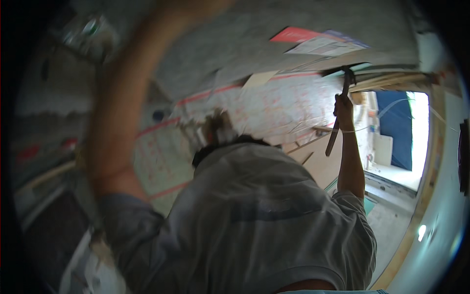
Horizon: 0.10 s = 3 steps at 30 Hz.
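Note:
My right hand (344, 107) is closed round the handle of a hammer (332, 139), with its dark head up beside a dark edge on the grey surface. The lower end of the handle sticks out below my fist. On the left, my raised left arm reaches to the top edge, blurred by motion. Only part of my left hand (208, 6) shows there, and its fingers are out of the picture. Close to the hammer head lie flat red and white printed sheets (320, 43) on the grey surface.
A pale floor covering (254, 100) with red lines runs across the middle. Right of my right arm is a bright doorway with a dark blue panel (394, 130). Thin wooden strips (391, 81) lie above it. A light board (320, 152) leans near my right elbow. Blurred items stand at my waist.

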Tool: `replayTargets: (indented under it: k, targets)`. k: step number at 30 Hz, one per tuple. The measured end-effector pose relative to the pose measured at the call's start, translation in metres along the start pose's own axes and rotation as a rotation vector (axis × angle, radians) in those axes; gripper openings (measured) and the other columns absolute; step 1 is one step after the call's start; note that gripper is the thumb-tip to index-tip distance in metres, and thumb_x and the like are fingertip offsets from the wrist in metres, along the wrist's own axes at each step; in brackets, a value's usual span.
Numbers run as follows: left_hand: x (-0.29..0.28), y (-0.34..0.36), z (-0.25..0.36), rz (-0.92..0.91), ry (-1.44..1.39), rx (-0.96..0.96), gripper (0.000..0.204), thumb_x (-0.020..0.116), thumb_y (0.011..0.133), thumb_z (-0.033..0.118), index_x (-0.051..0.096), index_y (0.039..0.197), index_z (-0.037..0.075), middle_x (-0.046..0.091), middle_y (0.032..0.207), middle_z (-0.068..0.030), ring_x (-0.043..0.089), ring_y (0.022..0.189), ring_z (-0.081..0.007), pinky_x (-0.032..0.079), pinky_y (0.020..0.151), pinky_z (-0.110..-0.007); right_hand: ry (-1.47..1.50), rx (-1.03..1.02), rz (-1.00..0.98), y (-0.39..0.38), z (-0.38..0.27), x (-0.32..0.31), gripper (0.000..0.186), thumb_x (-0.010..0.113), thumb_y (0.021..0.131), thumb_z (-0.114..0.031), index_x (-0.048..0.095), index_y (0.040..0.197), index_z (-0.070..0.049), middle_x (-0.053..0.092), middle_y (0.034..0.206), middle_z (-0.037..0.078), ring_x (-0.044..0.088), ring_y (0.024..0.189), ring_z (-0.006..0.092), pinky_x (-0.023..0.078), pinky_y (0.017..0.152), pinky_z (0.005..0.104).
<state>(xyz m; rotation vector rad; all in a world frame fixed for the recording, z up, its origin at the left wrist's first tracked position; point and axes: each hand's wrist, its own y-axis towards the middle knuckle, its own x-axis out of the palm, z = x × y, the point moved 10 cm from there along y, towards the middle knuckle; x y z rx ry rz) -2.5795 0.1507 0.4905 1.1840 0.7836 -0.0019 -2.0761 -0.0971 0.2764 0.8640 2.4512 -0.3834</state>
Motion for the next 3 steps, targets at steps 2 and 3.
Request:
replayTargets:
  k: [2, 3]
  targets:
    - [0.059, -0.132, -0.018, 0.118, -0.523, -0.348, 0.049, 0.063, 0.093, 0.034, 0.052, 0.134, 0.008, 0.060, 0.128, -0.0117, 0.054, 0.122, -0.0264, 0.040, 0.106, -0.045, -0.144, 0.155, -0.128, -0.025, 0.080, 0.046, 0.019, 0.063, 0.094, -0.022, 0.052, 0.081, -0.014, 0.040, 0.054, -0.007, 0.037, 0.041, 0.0055, 0.032, 0.037, 0.0251]
    - [0.063, -0.143, -0.013, 0.090, -0.526, -0.367, 0.049, 0.063, 0.093, 0.034, 0.052, 0.134, 0.008, 0.060, 0.128, -0.0117, 0.054, 0.122, -0.0264, 0.040, 0.106, -0.045, -0.132, 0.297, -0.137, -0.038, 0.135, 0.046, 0.018, 0.064, 0.094, -0.024, 0.055, 0.084, -0.013, 0.041, 0.054, -0.007, 0.038, 0.040, 0.0068, 0.032, 0.037, 0.0265]
